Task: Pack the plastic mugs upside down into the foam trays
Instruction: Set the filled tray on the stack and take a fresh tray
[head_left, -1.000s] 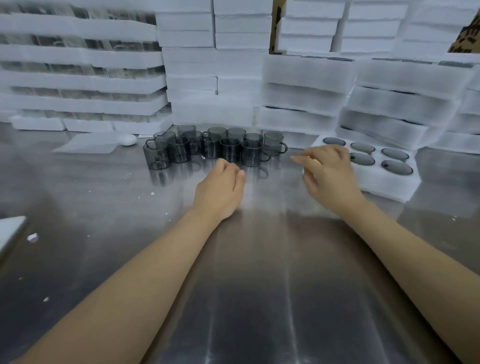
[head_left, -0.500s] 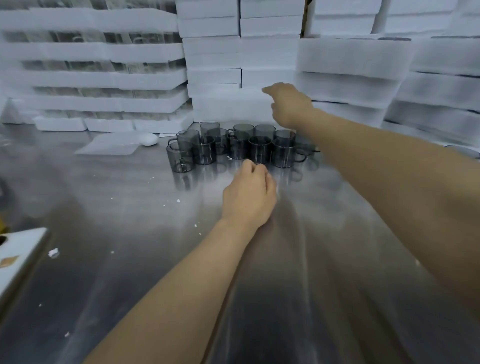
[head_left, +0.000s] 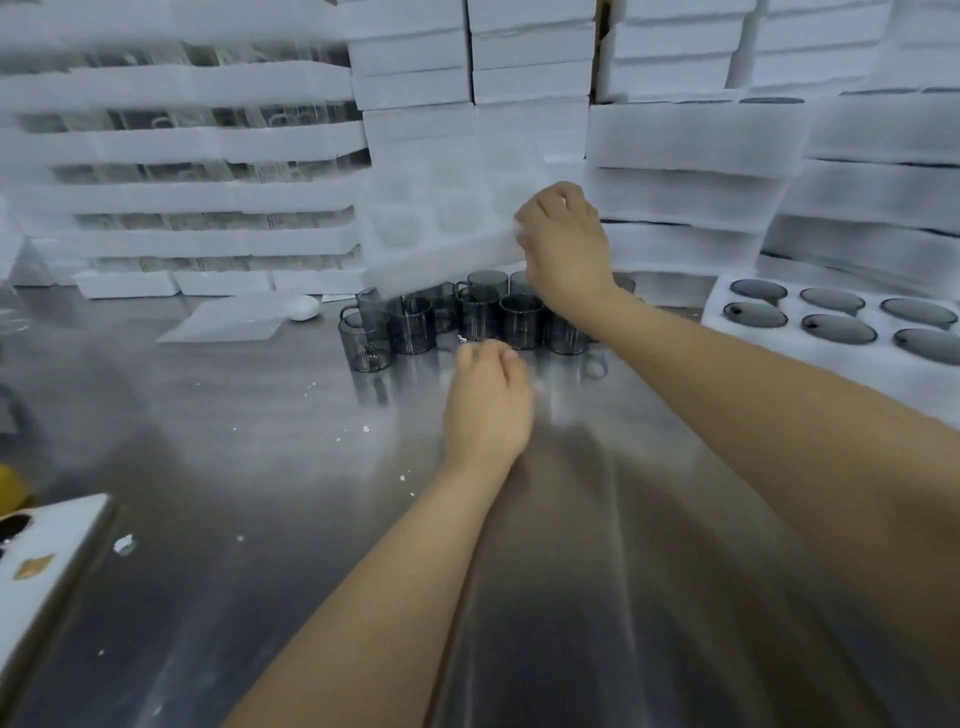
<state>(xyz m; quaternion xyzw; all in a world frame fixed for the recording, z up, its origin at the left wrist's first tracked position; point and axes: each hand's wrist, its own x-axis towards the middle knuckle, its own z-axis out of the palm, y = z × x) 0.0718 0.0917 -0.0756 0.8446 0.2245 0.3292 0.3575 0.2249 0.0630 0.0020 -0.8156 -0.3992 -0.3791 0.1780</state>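
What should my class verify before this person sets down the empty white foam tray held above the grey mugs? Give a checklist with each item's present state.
1. Grip: the right hand holds the empty white foam tray by its right edge: ok.
2. Tray clear of the grey see-through plastic mugs: cannot tell; its lower edge overlaps them in view.
3. Landing space on the steel table: ok, bare metal beside the left hand.
4. Left hand free: ok, holds nothing.
5. Loose mugs upside down: not ok, they stand mouth up.
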